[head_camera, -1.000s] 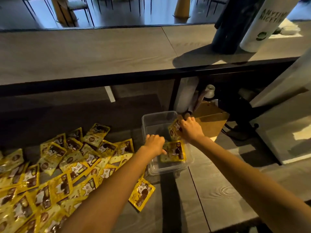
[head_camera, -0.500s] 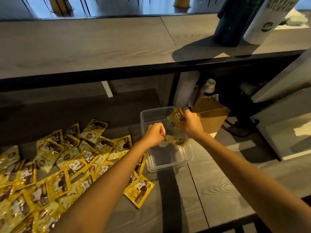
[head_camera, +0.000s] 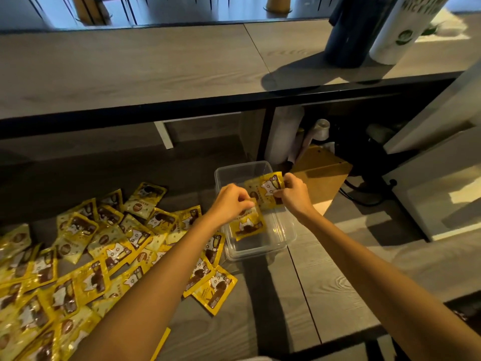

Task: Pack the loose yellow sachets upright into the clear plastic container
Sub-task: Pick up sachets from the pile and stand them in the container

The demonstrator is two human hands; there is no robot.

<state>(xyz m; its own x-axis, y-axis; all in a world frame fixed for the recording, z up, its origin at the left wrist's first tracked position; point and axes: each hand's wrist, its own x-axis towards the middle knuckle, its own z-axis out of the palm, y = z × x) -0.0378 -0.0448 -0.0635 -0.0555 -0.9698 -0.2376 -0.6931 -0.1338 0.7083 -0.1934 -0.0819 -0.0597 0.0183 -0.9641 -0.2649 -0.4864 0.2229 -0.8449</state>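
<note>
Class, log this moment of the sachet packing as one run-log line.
left hand: pinches near sachet over clear container | right hand: pinches far sachet over it | loose sachets: piled left of container

A café or shop is suggested by a long grey wood-grain counter [head_camera: 130,69] and white printed cylinder [head_camera: 400,29] (lettering cropped).
</note>
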